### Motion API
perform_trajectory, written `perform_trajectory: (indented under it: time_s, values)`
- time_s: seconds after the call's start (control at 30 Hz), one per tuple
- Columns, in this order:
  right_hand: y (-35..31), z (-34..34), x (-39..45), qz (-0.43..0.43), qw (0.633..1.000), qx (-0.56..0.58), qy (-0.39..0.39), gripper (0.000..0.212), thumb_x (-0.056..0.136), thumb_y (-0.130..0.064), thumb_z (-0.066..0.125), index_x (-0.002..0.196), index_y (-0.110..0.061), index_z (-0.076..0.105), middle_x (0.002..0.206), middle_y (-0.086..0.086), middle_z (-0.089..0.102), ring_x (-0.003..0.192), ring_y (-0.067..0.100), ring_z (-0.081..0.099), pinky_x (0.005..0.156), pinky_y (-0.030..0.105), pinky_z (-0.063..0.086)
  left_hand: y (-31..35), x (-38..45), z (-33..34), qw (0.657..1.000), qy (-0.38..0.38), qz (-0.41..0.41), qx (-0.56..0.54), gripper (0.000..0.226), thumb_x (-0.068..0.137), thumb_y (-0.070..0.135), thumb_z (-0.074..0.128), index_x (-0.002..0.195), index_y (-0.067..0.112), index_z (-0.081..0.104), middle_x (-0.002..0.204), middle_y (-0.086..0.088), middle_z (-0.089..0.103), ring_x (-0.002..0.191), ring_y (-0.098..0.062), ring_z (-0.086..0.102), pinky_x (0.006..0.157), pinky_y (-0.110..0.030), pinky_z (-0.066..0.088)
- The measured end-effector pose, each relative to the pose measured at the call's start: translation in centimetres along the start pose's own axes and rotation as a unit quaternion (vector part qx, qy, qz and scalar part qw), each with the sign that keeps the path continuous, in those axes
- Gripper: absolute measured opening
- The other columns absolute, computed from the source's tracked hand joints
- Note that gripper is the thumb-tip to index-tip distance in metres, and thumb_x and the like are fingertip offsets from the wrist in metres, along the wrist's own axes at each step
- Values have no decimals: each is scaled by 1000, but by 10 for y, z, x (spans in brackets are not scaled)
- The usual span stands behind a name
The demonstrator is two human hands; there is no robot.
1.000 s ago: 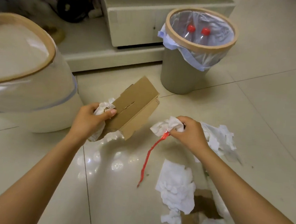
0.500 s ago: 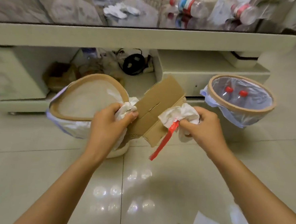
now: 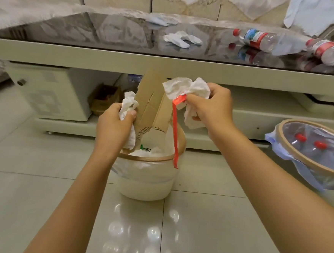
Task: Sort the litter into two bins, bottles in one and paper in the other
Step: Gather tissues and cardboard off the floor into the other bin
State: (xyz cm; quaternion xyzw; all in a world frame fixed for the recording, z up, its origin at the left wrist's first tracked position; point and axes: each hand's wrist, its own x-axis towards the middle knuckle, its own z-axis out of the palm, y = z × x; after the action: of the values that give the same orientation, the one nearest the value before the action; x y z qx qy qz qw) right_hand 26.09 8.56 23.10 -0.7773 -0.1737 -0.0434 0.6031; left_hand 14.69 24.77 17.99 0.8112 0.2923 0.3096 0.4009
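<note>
Warm, even indoor light fills the scene, fairly bright with a yellowish cast. Round white glare spots sit on the glossy floor tiles [image 3: 135, 230] just in front of the cream bin [image 3: 146, 182], suggesting lamps overhead. Shadows are soft and faint; a pale one lies at the foot of that bin. Behind the bin, the dark glass table top [image 3: 113, 33] mirrors what lies on it and the cloth beyond. Wide-angle bending curves the table edge and stretches things toward the frame edges. Overall sharpness is moderate, with slight softness at the far corners and fine grain
</note>
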Motion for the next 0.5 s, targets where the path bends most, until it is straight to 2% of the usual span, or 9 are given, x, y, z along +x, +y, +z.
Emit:
perform_trajectory:
  time_s: [0.13, 0.2, 0.3, 0.4, 0.43, 0.5]
  values:
    - [-4, 26, 11, -13, 999, 5, 29, 12, 70, -19, 74, 77, -13, 67, 67, -5, 64, 63, 11, 60, 62, 42, 59, -28, 13, 11, 997, -21, -24, 75, 22, 97, 27, 49, 115, 16, 56, 94, 4, 55, 88, -19, 54, 70, -31, 42]
    - [-5, 37, 18, -25, 999, 4, 46, 12, 72, -18, 73, 80, -13, 67, 68, -7, 63, 63, 10, 58, 63, 38, 57, -42, 20, 20, 987, -34, -36, 151, 22, 96, 26, 49, 114, 15, 55, 96, 1, 56, 85, -20, 52, 70, -32, 41]
    - [-7, 49, 27, -52, 997, -9, 58, 12, 74, -18, 71, 82, -10, 65, 69, -6, 61, 63, 10, 55, 61, 33, 52, -52, 27, 28, 959, -113, -65, 253, 19, 93, 27, 48, 101, 15, 61, 98, -1, 62, 81, -23, 56, 63, -29, 40]
    - [-4, 58, 33, -79, 995, -41, 37, 8, 77, -17, 68, 80, -14, 61, 68, -8, 59, 62, 9, 53, 57, 27, 46, -49, 21, 35, 895, -230, -28, 381, 24, 97, 30, 45, 97, 13, 63, 92, -5, 62, 91, -27, 61, 67, -30, 40]
    - [-1, 61, 34, -84, 994, -60, 26, 7, 78, -17, 67, 81, -15, 61, 70, -7, 60, 63, 9, 54, 57, 26, 45, -50, 19, 37, 884, -244, -23, 398, 26, 97, 31, 44, 89, 14, 62, 84, -2, 60, 88, -25, 60, 64, -29, 38]
    - [8, 65, 34, -88, 993, -84, 9, 6, 79, -16, 66, 83, -14, 62, 76, -2, 63, 69, 14, 56, 58, 27, 45, -53, 16, 38, 887, -231, -38, 399, 34, 94, 36, 47, 70, 15, 57, 68, 0, 52, 70, -20, 54, 53, -27, 32]
